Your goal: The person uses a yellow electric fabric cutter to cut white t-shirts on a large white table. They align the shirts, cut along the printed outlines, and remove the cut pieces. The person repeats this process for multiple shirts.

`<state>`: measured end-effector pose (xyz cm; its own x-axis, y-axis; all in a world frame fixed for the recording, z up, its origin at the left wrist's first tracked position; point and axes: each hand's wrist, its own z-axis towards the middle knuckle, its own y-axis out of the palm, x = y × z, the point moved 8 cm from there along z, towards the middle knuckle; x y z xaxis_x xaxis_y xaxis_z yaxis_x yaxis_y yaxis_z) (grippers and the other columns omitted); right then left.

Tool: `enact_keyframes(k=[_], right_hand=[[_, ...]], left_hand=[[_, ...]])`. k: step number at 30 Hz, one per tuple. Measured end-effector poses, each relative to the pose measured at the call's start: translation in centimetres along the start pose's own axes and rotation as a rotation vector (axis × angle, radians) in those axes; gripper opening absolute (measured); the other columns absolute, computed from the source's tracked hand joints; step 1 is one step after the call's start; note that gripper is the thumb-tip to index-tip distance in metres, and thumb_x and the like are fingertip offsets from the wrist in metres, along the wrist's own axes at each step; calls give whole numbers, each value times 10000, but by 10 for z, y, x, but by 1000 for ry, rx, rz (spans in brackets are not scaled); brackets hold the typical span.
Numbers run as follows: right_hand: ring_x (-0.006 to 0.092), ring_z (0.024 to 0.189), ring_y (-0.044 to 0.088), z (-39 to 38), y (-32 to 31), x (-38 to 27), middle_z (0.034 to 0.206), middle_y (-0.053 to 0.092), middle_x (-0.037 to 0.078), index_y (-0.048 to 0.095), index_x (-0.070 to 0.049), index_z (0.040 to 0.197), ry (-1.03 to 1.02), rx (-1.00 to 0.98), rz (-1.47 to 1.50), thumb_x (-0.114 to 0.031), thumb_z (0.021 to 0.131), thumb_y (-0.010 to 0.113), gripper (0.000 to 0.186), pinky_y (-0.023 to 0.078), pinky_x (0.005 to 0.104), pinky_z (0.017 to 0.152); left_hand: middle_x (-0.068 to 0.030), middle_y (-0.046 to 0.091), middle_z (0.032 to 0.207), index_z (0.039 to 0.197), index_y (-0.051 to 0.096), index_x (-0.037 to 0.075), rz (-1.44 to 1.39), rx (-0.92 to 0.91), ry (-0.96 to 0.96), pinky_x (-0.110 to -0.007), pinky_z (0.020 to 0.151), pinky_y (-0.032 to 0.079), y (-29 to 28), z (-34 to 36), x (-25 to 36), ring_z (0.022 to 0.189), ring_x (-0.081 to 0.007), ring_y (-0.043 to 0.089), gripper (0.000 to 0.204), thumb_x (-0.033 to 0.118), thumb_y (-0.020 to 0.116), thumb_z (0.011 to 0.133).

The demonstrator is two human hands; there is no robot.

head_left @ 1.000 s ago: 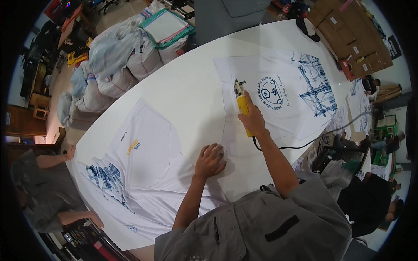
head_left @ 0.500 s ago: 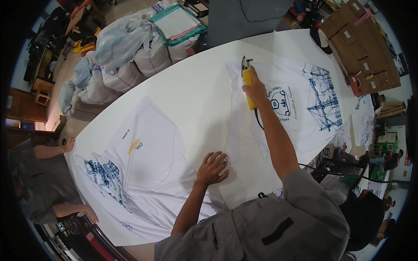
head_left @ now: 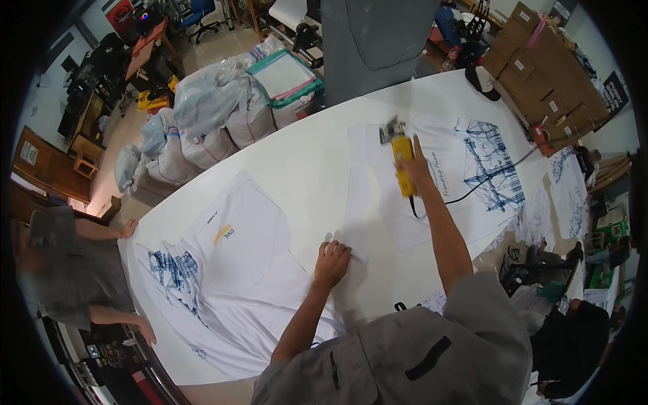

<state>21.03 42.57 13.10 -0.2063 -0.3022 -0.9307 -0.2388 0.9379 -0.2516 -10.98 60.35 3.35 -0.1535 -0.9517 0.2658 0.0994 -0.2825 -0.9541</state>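
Observation:
My right hand is wrapped round a yellow electric fabric cutter, its metal head pointing to the far side. The cutter is over a white printed shirt panel on the right of the table, and covers part of its print. Its dark cord trails off to the right. My left hand is closed, fingers curled in at the near left edge of a white fabric strip beside that panel. Left of this hand lies another white printed shirt piece, smooth at the top and creased toward me.
The long white table bends across the view. Stuffed sacks stand beyond its far edge, near a grey pillar. A dark and white cap and cardboard boxes are at the far right. A co-worker stands at the left end, hands at the table.
My right hand has drawn the cutter nearer to me and slightly right, turning its head. My left hand's spread fingers have curled in. The cord now crosses the right panel.

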Motion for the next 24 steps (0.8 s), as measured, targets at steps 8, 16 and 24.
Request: enact_keyframes(k=[8,16,24], right_hand=[[220,795,671,-212,-143,12,1118,674,184,64,-201,1756,43,110,15,58,804,714,1182,587,334,703],[225,840,672,-293,-288,26,1216,663,191,131,-145,1746,-35,372,76,51,769,677,1137,574,334,716],[241,924,689,-262,-331,97,1270,665,194,145,-117,1740,-20,308,133,32,756,722,1150,588,335,789]], left_hand=[[-234,642,1379,1275,668,-37,-866,-370,316,-514,1180,410,60,-16,258,1376,-375,551,332,170,645,1016],[-148,725,1298,1224,731,53,-957,-384,64,-438,1070,515,43,16,257,1231,-338,675,328,289,733,997],[-127,368,1726,1585,505,92,-227,19,-155,-678,1275,197,43,107,157,1621,-375,257,629,433,592,1064]])
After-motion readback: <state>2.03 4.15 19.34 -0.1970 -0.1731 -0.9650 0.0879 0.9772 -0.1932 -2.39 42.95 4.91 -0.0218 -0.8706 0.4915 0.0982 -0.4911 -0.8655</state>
